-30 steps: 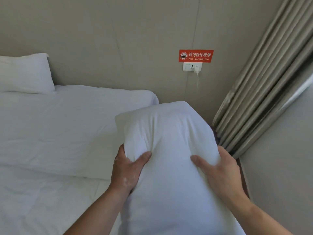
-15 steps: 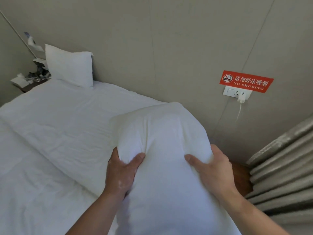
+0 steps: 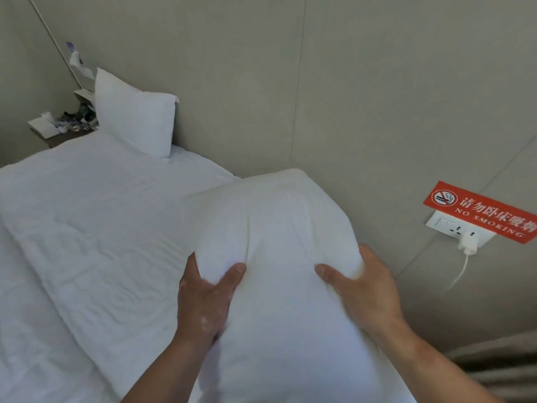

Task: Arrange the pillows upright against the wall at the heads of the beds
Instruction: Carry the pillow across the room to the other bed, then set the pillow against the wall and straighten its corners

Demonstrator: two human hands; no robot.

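I hold a plump white pillow [image 3: 276, 228] out in front of me, above the right end of the white bed [image 3: 87, 228]. My left hand [image 3: 206, 298] grips its left side and my right hand [image 3: 360, 286] grips its right side, thumbs pressed into the cloth. The pillow's far end points toward the beige wall [image 3: 319, 82]. A second white pillow [image 3: 133, 117] stands upright against that wall at the far left end of the bed. The lower part of the held pillow runs out of view.
A red no-smoking sign [image 3: 479, 212] and a socket with a white charger [image 3: 467, 242] are on the wall at right. A dark nightstand [image 3: 61, 132] with crumpled papers stands at far left. Curtain folds [image 3: 499, 365] show at lower right.
My view has swung left and nearer the wall; the curtain has slid mostly out of view and the far pillow and nightstand have come in. Both hands keep the same grip.
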